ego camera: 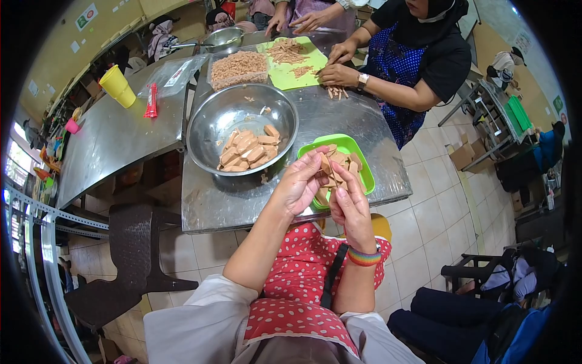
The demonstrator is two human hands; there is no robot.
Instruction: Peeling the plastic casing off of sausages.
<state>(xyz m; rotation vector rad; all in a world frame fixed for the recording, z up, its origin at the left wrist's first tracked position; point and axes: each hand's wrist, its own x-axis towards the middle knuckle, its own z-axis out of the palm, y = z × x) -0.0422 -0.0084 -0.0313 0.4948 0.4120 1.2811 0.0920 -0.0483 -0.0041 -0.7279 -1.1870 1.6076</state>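
Both of my hands meet above a green plastic tray [369, 175] holding tan sausage-like pieces [336, 157]. Between the fingertips of my left hand [302, 184] is one tan piece [325, 164]. My right hand [352, 204], with a rainbow band at the wrist, pinches something thin and dark-edged against that piece; whether it is a blade or a slice cannot be told. Left of the tray stands a large stainless steel bowl [193, 145]. Glossy tan sausage-like pieces [248, 148] lie heaped in its lower part, and small scraps stick to its wall.
Across the metal table [218, 211], a co-worker's hands [341, 73] cut tan strips at a yellow-green cutting board [284, 79]. Beside it is a clear container of diced pieces [238, 66]. A yellow cup [117, 86] and red packet [151, 102] stand left; a brown chair [132, 245] is below.
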